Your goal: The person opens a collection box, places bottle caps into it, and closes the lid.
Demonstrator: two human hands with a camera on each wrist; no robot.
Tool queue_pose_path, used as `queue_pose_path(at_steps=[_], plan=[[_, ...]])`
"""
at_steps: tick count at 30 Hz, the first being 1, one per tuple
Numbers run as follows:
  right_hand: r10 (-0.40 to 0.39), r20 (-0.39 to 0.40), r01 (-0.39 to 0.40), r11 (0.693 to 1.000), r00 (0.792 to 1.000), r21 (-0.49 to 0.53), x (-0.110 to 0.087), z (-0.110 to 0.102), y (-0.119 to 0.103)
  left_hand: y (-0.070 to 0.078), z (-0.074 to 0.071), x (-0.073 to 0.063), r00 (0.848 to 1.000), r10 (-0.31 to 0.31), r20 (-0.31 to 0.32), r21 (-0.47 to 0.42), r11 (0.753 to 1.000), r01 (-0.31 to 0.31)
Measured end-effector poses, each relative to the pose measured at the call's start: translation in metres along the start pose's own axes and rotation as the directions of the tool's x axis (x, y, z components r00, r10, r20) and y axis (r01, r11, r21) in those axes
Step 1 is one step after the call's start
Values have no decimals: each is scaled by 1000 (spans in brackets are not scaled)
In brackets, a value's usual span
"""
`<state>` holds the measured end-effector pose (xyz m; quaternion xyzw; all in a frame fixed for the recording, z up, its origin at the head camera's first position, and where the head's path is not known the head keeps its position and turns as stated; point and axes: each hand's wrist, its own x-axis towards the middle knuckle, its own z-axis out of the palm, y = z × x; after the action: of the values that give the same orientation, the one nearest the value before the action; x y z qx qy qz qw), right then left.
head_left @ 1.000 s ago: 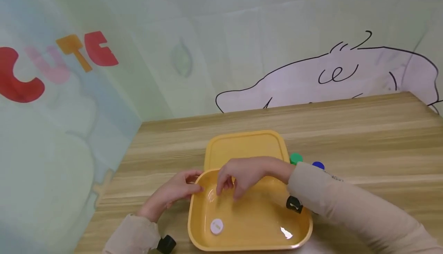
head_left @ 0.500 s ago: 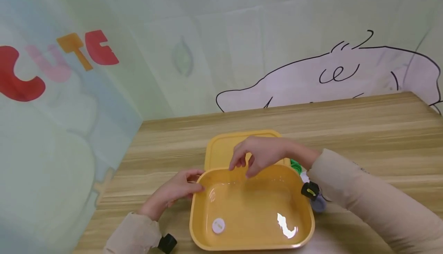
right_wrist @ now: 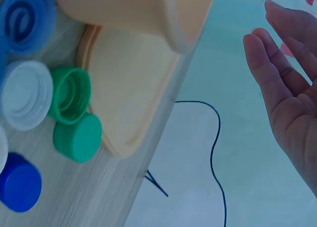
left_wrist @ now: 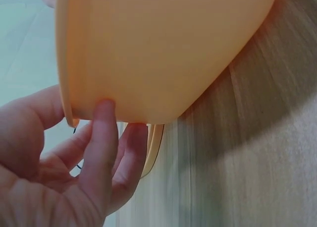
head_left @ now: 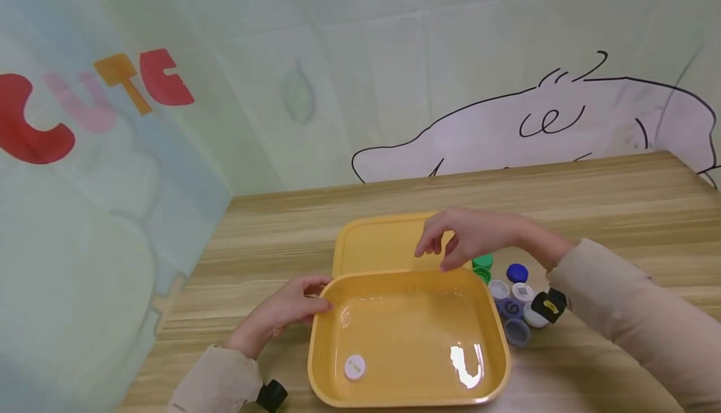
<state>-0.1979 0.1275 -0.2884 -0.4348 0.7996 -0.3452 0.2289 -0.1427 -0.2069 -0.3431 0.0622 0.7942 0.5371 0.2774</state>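
Note:
A deep yellow plastic box (head_left: 414, 344) stands on the table, with one white bottle cap (head_left: 355, 367) lying inside near its front left corner. My left hand (head_left: 293, 305) grips the box's back left corner, thumb over the rim and fingers against the outer wall, as the left wrist view also shows on the box wall (left_wrist: 148, 53). My right hand (head_left: 464, 236) hovers above the box's back right rim, in front of the lid. Its fingers are loosely bent and nothing is between them; in the right wrist view the hand (right_wrist: 290, 76) is likewise without any object.
A yellow lid (head_left: 383, 244) lies flat behind the box. Right of the box sits a cluster of bottle caps: green caps (head_left: 482, 261), a blue cap (head_left: 517, 273), white caps (head_left: 522, 292) and purple caps (head_left: 517, 332). A printed cloth (head_left: 315, 87) hangs behind the table.
My right hand has risen out of the box and moved back and right, uncovering the caps beside it. My left hand keeps its grip, and the white cap stays in the box.

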Motion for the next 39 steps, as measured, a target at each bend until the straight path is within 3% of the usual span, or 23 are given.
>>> queue_pose_path(at_steps=[19, 39], plan=[[99, -81, -93, 993, 992, 74, -38, -7, 36, -3, -1, -1, 1000, 10, 6, -6, 1000, -10], [179, -119, -165, 979, 977, 121, -52, -8, 73, -6, -2, -2, 999, 28, 19, -22, 999, -27]])
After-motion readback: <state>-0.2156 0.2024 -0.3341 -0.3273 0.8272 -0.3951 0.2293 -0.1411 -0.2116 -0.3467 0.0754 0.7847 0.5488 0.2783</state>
